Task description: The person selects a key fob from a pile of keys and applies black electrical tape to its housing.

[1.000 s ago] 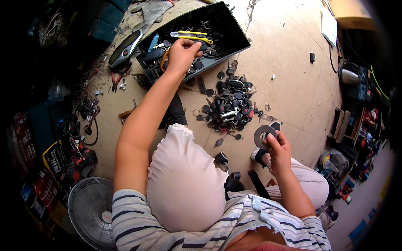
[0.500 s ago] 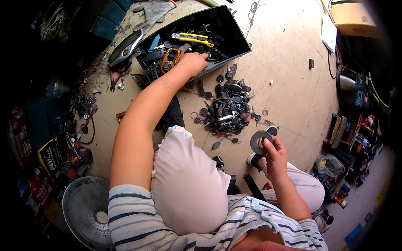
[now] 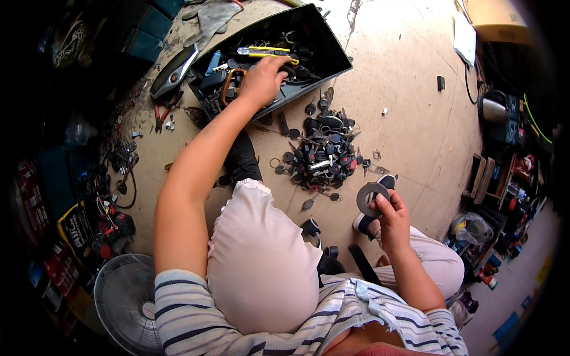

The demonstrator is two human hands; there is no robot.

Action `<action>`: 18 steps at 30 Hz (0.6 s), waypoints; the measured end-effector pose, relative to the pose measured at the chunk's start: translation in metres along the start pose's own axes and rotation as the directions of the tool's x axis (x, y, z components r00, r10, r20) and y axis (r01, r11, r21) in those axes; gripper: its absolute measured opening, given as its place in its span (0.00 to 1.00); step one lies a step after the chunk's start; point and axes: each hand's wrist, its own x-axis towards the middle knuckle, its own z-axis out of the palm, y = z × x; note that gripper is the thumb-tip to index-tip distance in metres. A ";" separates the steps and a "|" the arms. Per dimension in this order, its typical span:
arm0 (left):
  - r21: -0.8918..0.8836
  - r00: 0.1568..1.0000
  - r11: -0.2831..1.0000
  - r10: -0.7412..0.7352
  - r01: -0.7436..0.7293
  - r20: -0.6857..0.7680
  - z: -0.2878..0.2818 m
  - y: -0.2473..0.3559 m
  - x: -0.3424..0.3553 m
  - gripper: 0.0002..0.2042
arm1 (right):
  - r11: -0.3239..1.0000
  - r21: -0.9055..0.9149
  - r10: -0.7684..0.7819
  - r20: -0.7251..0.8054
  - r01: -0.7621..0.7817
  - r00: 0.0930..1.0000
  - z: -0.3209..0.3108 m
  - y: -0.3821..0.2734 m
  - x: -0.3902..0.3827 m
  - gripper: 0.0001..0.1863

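My left hand (image 3: 263, 82) reaches over the near wall of a black open box (image 3: 317, 82). Its thumb and fingers are apart, above car keys inside, and the fingertips come close to the yellow handle of a utility knife (image 3: 252, 50); contact is unclear. Beside the wrist an orange-brown loop-shaped thing (image 3: 227, 89) is partly covered by the hand. A thin dark roll of tape (image 3: 364, 200) is pinched between the thumb and fingers of my right hand (image 3: 395, 221), above my right foot. Between the hands a heap of car keys (image 3: 325, 148) lies on the floor.
Left of the box lie a grey tool with a dark handle (image 3: 176, 74), red-handled pliers (image 3: 160, 115) and a grey glove (image 3: 209, 22). A fan (image 3: 122, 296) stands at lower left. At right are a metal kettle (image 3: 494, 110) and a small black block (image 3: 440, 83).
My left hand has shifted slightly left and up inside the box, its fingers spreading toward the knife handle. My right hand still holds the tape roll, turned a little.
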 end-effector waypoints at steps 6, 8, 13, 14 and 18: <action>-0.801 0.850 0.322 -0.344 0.505 0.398 -0.020 0.071 -0.010 0.15 | 1.000 -0.005 -0.029 0.006 0.029 1.000 0.004 -0.005 -0.001 0.07; -0.802 0.821 0.203 -0.250 0.562 0.513 -0.014 0.078 -0.019 0.14 | 0.999 -0.008 -0.040 0.014 0.040 0.999 0.005 -0.006 -0.001 0.07; -0.737 0.738 0.057 -0.111 0.673 0.665 -0.003 0.106 -0.037 0.12 | 0.999 -0.010 -0.044 0.007 0.044 0.999 0.008 -0.011 -0.001 0.08; -0.714 0.714 0.030 -0.077 0.700 0.696 -0.001 0.109 -0.040 0.11 | 0.999 -0.013 -0.043 0.008 0.043 0.999 0.007 -0.012 -0.001 0.08; -0.608 0.613 0.081 -0.063 0.789 0.787 0.008 0.122 -0.052 0.09 | 0.997 0.013 -0.081 0.022 0.081 0.996 0.008 -0.015 0.001 0.07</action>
